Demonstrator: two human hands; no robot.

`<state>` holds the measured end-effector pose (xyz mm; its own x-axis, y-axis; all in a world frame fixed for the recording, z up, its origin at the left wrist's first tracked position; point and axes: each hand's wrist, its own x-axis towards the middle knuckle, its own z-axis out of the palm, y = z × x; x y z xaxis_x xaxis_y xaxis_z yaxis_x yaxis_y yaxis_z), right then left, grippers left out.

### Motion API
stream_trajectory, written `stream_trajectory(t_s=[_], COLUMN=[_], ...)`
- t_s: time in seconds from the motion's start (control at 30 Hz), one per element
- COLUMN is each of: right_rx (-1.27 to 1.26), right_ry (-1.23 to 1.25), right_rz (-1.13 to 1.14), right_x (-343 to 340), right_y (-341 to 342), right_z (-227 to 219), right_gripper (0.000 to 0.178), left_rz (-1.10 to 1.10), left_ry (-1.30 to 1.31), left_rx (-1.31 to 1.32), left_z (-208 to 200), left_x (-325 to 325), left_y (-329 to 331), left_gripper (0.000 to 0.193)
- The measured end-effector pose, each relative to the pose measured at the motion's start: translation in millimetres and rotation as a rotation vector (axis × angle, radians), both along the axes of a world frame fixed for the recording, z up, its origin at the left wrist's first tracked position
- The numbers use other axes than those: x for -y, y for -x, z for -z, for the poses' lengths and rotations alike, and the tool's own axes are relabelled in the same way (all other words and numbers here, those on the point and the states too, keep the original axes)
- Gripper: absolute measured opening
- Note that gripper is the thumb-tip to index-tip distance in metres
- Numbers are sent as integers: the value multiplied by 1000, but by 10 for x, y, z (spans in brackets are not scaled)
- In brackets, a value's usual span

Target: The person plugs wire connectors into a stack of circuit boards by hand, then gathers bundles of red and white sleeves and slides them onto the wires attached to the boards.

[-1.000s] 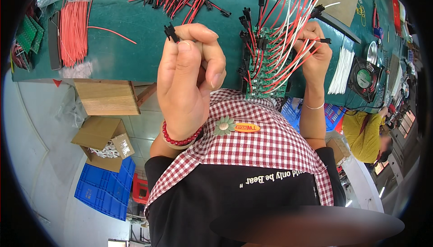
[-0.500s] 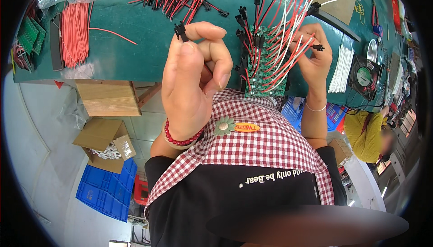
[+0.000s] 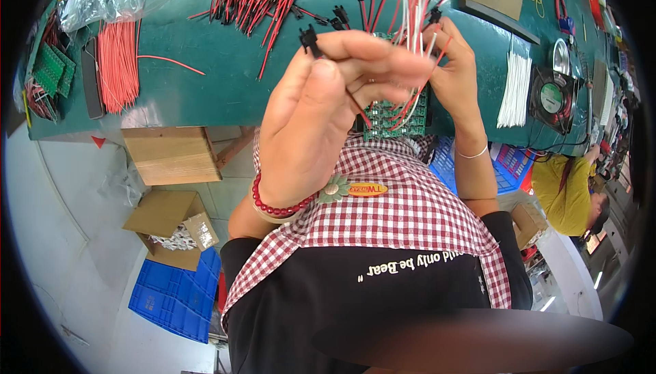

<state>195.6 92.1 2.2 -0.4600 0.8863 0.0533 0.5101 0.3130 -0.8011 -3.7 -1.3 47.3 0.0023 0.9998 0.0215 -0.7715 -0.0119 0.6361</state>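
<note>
Black connector (image 3: pixel 310 40) sits pinched in my left grip (image 3: pixel 307 104), left of green circuit board (image 3: pixel 414 127). Right grip (image 3: pixel 453 66) curls by red-and-white wires (image 3: pixel 414 12), board's right side; can't tell if grasping. Red wire bundle (image 3: pixel 118 66) lies far left of board.

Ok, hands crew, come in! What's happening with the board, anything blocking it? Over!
Left grip: pinching black connector. Right grip: at red and white wires, hold unclear. Green circuit board: partly hidden by left grip and wires.
</note>
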Motion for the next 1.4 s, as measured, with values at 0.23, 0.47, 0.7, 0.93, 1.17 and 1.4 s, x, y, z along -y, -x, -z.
stream_trajectory(t_s=[0.23, 0.47, 0.7, 0.93, 1.17, 1.4], right_rx=[7, -308, -918, -926, -456, -352], right_ry=[-110, 270, 1308, 828, 360, 119], right_rz=[303, -199, -443, -101, 132, 156], right_x=[205, 531, 580, 453, 117, 102], right_y=[-204, -96, -251, -504, -384, -241], right_z=[-382, -697, -463, -301, 82, 281], right_gripper=[15, 16, 22, 8, 12, 9], left_rz=[6, 154, 336, -492, -199, -184], left_ry=[-37, -125, -440, 228, 394, 416], left_rx=[-56, -244, -430, -1239, -2031, -1990], left_z=[-32, -64, 57, 106, 680, 581], left_x=[-156, -118, -47, -163, -3, -31], left_y=[-247, -534, -522, 146, 466, 406], left_gripper=[36, 33, 41, 17, 21, 19])
